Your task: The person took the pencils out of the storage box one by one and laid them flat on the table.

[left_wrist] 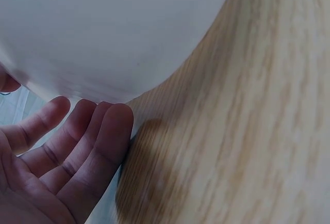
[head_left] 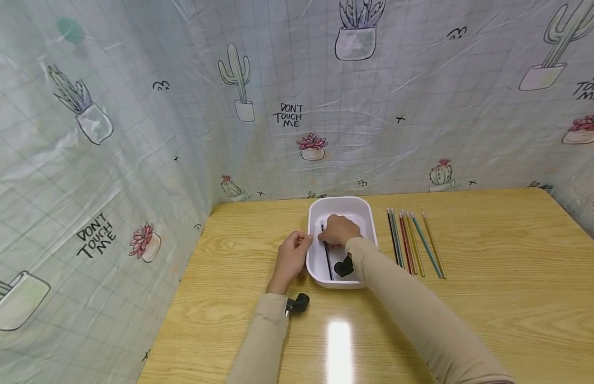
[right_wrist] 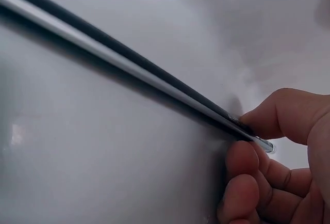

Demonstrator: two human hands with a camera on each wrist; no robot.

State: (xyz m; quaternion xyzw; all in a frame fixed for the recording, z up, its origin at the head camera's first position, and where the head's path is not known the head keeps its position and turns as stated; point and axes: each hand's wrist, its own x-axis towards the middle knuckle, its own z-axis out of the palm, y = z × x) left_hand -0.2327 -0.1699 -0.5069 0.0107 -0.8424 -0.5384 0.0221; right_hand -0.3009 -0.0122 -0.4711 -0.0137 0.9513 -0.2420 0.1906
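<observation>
In the head view a white rectangular tray (head_left: 342,199) stands on the table, with a dark pencil (head_left: 329,261) lying lengthwise inside it. My right hand (head_left: 341,230) reaches into the tray and pinches that pencil near its far end. The right wrist view shows the thumb (right_wrist: 281,113) on one side of the pencil (right_wrist: 129,69) and curled fingers on the other. At the tray's left side, my left hand (head_left: 292,256) holds the rim between thumb and fingers. In the left wrist view its fingertips (left_wrist: 116,123) press against the outer wall of the tray (left_wrist: 113,33).
Right of the tray lies a loose row of several coloured pencils (head_left: 406,242), black, green, red, yellow and teal, their light-tipped ends pointing away. Wooden tabletop (head_left: 508,277) extends on both sides. A patterned cloth (head_left: 374,106) hangs behind and to the left.
</observation>
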